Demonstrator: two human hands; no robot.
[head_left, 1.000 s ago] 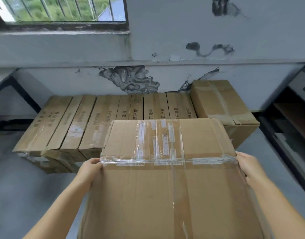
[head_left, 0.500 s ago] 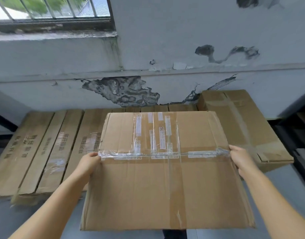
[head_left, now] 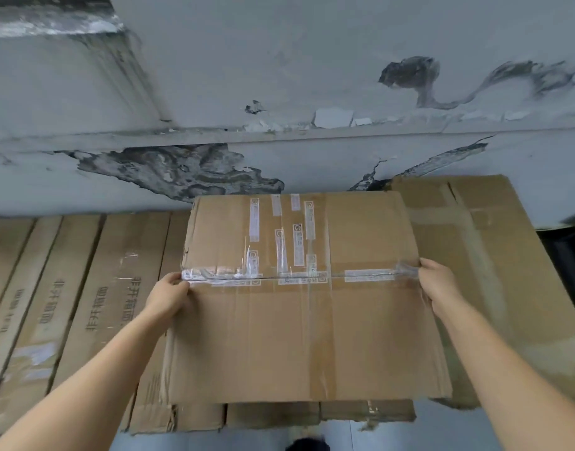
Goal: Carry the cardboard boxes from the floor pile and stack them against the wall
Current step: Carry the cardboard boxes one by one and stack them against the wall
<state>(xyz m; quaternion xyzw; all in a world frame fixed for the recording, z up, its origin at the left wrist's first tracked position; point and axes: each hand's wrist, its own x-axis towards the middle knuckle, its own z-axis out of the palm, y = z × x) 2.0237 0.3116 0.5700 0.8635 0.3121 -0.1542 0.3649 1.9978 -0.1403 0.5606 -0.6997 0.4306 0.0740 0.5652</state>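
Observation:
I hold a large brown cardboard box (head_left: 299, 336), taped with clear and printed strips, out in front of me. My left hand (head_left: 169, 296) grips its left side at the tape seam, and my right hand (head_left: 437, 284) grips the right side. The box sits over a row of long narrow cardboard boxes (head_left: 84, 297) lying side by side against the wall; whether it rests on them or hovers just above I cannot tell. A taller box (head_left: 494, 262) stands to its right, also against the wall.
The grey wall (head_left: 312, 60) behind has peeling, stained patches. A strip of grey floor (head_left: 263, 439) shows below the boxes, with a dark shoe tip (head_left: 307, 444). A dark gap (head_left: 569, 252) lies at the far right.
I have stepped closer to the wall and carried the box forward and down over the row of narrow boxes. The window has left the view.

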